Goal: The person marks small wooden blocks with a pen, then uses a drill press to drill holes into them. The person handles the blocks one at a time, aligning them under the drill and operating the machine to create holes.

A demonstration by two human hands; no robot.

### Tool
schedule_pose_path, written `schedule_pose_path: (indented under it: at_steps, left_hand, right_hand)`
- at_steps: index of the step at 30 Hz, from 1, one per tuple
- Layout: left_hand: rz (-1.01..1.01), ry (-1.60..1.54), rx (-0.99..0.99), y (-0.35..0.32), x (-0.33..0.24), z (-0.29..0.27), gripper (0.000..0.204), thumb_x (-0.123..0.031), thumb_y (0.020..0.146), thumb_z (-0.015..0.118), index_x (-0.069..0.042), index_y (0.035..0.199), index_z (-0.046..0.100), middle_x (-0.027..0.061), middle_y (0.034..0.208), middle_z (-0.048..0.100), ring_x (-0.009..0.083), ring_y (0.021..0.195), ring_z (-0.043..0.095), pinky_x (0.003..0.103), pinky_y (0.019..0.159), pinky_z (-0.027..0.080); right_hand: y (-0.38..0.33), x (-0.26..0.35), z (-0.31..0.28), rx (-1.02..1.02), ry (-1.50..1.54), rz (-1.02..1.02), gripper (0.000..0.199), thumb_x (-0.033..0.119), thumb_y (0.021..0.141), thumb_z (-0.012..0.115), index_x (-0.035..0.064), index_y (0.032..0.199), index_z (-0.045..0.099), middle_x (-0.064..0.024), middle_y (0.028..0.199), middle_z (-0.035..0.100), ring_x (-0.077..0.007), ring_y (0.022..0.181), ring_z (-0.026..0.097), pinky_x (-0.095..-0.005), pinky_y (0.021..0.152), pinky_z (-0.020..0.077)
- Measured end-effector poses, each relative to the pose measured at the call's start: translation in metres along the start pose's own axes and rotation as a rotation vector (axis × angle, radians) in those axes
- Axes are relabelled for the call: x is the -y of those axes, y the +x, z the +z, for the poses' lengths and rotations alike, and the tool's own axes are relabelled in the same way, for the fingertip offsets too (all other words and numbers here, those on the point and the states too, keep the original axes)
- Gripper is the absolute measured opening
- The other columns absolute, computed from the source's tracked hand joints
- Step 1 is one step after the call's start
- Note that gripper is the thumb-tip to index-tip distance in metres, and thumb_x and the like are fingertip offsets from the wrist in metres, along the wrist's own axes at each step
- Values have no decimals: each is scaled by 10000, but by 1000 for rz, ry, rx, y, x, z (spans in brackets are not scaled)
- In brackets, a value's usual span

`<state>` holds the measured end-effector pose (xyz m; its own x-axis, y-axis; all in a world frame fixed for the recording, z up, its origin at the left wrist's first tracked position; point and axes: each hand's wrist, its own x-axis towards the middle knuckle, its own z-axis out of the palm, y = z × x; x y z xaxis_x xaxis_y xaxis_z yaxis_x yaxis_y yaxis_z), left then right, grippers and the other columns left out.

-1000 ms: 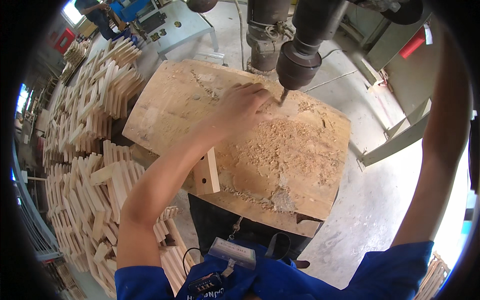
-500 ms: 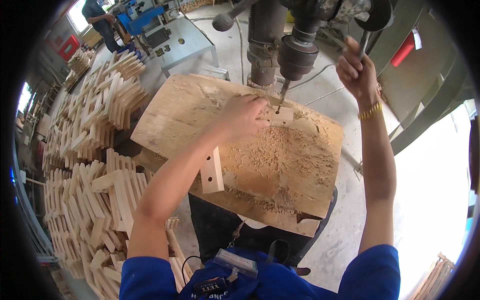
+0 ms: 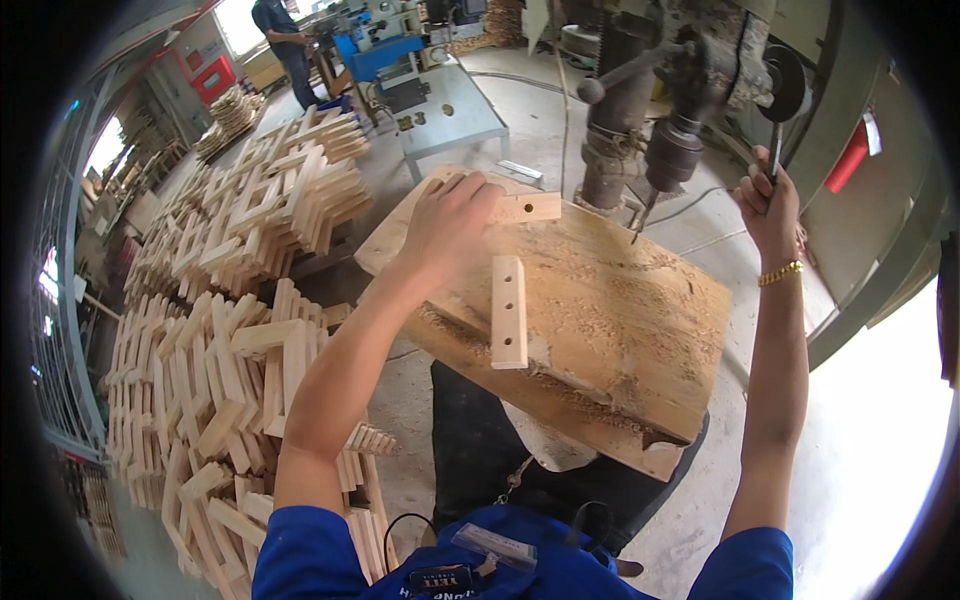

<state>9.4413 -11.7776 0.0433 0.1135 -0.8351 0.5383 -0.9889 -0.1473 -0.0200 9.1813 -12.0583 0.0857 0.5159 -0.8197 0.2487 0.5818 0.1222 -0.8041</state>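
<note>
My left hand (image 3: 455, 215) is closed around one end of a short wooden piece (image 3: 541, 206) over the far left part of the board. A dark hole shows in the piece's free end; the rest lies under my fingers. Nearer me, a second wooden piece (image 3: 508, 312) with three holes lies on the board, untouched. On the right, my right hand (image 3: 770, 205) grips the lever (image 3: 776, 150) of a drill press (image 3: 673, 150). The drill bit (image 3: 644, 212) hangs above the board's far edge, apart from both pieces.
Wood shavings cover the worn wooden board (image 3: 640, 330). Stacks of joined wooden frames (image 3: 230, 400) stand at the left. Behind are a grey metal table (image 3: 455, 115), a blue machine (image 3: 385, 55) and another person (image 3: 285, 45). A red cylinder (image 3: 848, 160) hangs at the right.
My left hand has drawn the wooden piece leftward from beneath the drill bit. The view has shifted, so the board appears farther right. My right hand remains on the lever.
</note>
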Motion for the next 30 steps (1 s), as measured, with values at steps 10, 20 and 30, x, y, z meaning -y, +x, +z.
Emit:
schedule_pose_path:
  at_steps: [10, 20, 30]
  left_hand:
    - [-211, -21, 17, -23, 37, -1, 321, -148, 736, 675, -32, 1017, 572, 127, 989, 565, 306, 974, 545, 419, 841, 420]
    - [-552, -515, 574, -16, -41, -21, 542, -333, 759, 672, -11, 1177, 548, 148, 848, 629, 253, 805, 616, 361, 724, 470]
    - [-608, -916, 389, -12, -58, 43, 471, -224, 834, 605, 33, 1214, 500, 170, 913, 654, 235, 754, 657, 333, 676, 505]
  right_hand:
    - [-3, -3, -4, -6, 8, -33, 201, 177, 964, 363, 79, 1070, 503, 65, 563, 334, -51, 437, 261, -214, 423, 213]
    - [-3, -7, -26, -8, 35, -124, 220, 211, 978, 361, 80, 1086, 502, 48, 621, 374, -56, 466, 265, -221, 462, 240]
    - [2, -18, -7, 54, 81, -101, 195, 217, 971, 369, 106, 1066, 499, 38, 627, 427, -63, 439, 299, -223, 431, 261]
